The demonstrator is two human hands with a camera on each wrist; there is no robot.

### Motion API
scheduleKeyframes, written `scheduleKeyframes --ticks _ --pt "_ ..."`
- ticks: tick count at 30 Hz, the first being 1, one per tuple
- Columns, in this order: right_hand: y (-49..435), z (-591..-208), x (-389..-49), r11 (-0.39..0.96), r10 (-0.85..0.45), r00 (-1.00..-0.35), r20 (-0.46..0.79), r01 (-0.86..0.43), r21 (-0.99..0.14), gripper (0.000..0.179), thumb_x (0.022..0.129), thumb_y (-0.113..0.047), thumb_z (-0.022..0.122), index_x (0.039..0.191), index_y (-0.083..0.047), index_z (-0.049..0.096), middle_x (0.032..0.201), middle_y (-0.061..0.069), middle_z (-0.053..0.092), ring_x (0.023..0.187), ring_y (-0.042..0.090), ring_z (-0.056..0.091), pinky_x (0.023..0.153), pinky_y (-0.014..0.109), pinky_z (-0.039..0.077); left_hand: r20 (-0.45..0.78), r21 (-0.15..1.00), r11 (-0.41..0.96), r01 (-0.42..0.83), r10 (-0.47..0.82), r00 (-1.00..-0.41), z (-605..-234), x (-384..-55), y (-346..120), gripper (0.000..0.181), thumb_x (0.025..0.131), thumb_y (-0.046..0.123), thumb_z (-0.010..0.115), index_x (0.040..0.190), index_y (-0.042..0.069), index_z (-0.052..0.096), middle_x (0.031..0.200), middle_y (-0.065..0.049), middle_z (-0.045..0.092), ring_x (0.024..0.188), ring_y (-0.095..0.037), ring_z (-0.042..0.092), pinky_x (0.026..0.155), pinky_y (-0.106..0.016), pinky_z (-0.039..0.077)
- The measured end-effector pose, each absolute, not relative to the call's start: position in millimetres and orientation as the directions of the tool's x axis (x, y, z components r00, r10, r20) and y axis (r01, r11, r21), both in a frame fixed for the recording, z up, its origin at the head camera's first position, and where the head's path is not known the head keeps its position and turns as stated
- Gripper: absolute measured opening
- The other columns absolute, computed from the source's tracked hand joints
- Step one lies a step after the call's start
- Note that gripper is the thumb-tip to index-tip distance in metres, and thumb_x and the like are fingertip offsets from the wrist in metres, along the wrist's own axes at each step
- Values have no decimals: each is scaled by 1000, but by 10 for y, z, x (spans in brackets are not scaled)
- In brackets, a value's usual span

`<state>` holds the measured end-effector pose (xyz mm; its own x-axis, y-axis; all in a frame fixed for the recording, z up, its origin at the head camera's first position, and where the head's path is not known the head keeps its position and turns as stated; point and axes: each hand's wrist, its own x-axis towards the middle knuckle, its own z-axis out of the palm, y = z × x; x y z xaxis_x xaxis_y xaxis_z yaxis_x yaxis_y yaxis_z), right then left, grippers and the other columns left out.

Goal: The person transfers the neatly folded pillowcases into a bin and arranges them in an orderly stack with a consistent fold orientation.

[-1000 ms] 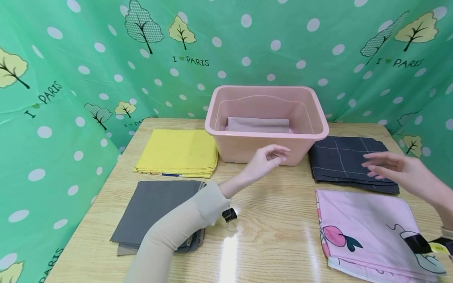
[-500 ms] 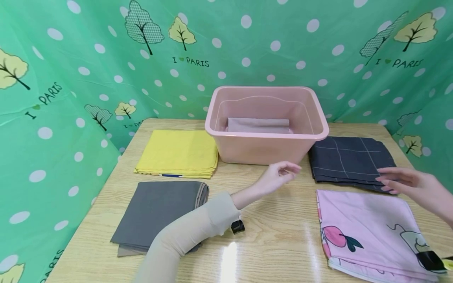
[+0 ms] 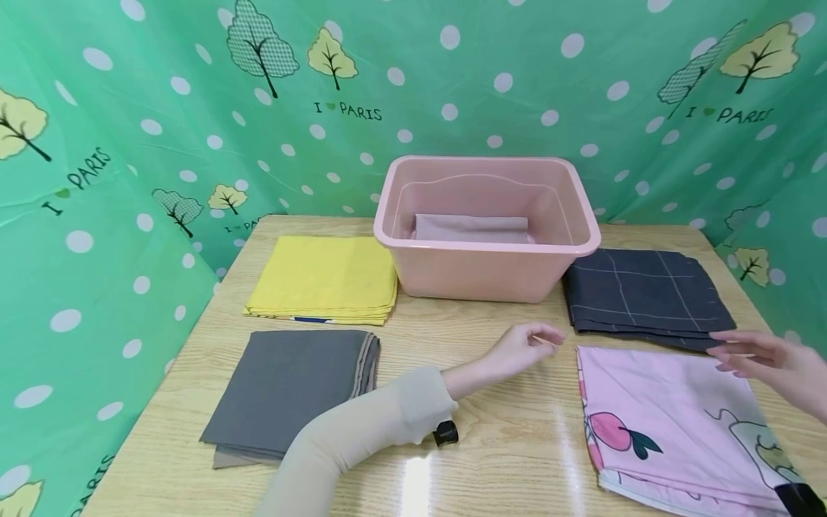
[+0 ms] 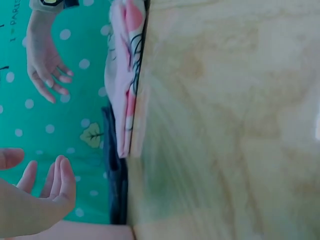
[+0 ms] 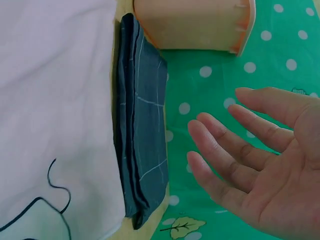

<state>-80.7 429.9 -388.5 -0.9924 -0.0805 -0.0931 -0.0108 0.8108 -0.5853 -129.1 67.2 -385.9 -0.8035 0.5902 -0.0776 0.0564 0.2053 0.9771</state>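
Observation:
My left hand [image 3: 522, 350] hovers over the table between the bin and the pink cloth, fingers loosely bent, holding nothing. Above the far right corner of the folded pink cloth [image 3: 672, 395], printed with a peach, floats my right hand [image 3: 775, 362], with nothing in it. In the right wrist view the fingers [image 5: 220, 160] of that hand are spread and relaxed. Just behind the pink cloth lies a folded dark checked cloth [image 3: 646, 291]. A pink plastic bin [image 3: 478, 269] stands at the back, with a folded pale mauve cloth [image 3: 472, 228] inside it.
On the left of the wooden table [image 3: 504, 459] lie a folded yellow cloth [image 3: 329, 276] and, nearer, a folded grey cloth [image 3: 291, 388]. My left sleeve passes over the grey cloth's near corner. A green dotted curtain [image 3: 452, 86] hangs behind and at both sides.
Both hands have drawn back toward me and shifted right. The left moved away from the bin's front, the right away from over the dark cloth. The cloths and bin have stayed put.

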Motion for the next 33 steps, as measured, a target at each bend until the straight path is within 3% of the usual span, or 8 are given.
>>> scheduleKeyframes --ticks 4,6,12,16,21,25,29,33 --pt "4589 -4197 -854 826 -21 -993 -119 49 -561 35 86 -28 56 119 -28 44 89 -16 61 71 -3 57 54 27 49 -97 978 205 32 591 -801 -3912 -1238 718 27 84 2 53 109 -1 59 104 -10 61 81 -19 60 61 -18 47" --pt "4692 -4293 -852 814 -23 -991 -128 56 -578 40 87 -28 56 124 -19 44 92 -8 63 73 1 58 56 25 49 -105 978 206 22 587 -802 -3936 -1211 742 27 84 3 54 110 -1 59 105 -10 61 78 -13 59 60 -16 45" --pt "5018 -4650 -807 811 -6 -997 -81 42 -583 43 87 -27 55 124 -8 45 90 -35 47 78 -21 43 59 11 43 -132 982 189 -28 562 -817 -4005 -1132 807 28 83 3 55 111 0 58 106 -12 61 76 -6 58 63 -13 44" --pt "5093 -4742 -761 814 2 -997 -73 44 -579 53 87 -29 56 124 6 41 91 -37 41 79 -26 36 58 11 42 -140 985 158 -65 529 -837 -4052 -1083 854 28 82 0 56 109 -1 59 103 -14 61 73 -4 57 64 -14 46" --pt "5102 -4760 -683 768 -6 -1000 -30 14 -640 34 86 -18 58 119 -24 50 93 -40 41 79 -25 39 57 7 39 -159 985 135 -107 485 -860 -4119 -1027 916 28 80 -2 57 108 -1 60 100 -13 61 71 -5 56 64 -17 48" --pt "5075 -4757 -602 687 6 -1000 -31 26 -726 42 86 -12 58 111 -43 45 96 -42 39 79 -23 41 58 5 37 -197 979 132 -154 440 -876 -4135 -982 968 28 77 -2 59 106 0 61 99 -11 62 70 -7 56 61 -17 47" --pt "5075 -4835 -533 696 78 -997 -29 75 -714 47 84 -18 60 120 -42 43 101 -42 31 82 -27 33 60 3 34 -216 976 123 -180 407 -888 -4151 -948 1023 29 76 -3 59 105 1 61 98 -9 61 73 -8 57 60 -17 46" --pt "5014 -4894 -476 663 59 -994 92 -29 -748 58 83 -8 61 130 -34 39 108 -37 34 92 -25 32 72 -1 27 -233 972 99 -211 376 -897 -4187 -920 1072 31 76 -3 60 106 3 61 99 -6 60 77 -7 57 62 -17 46"
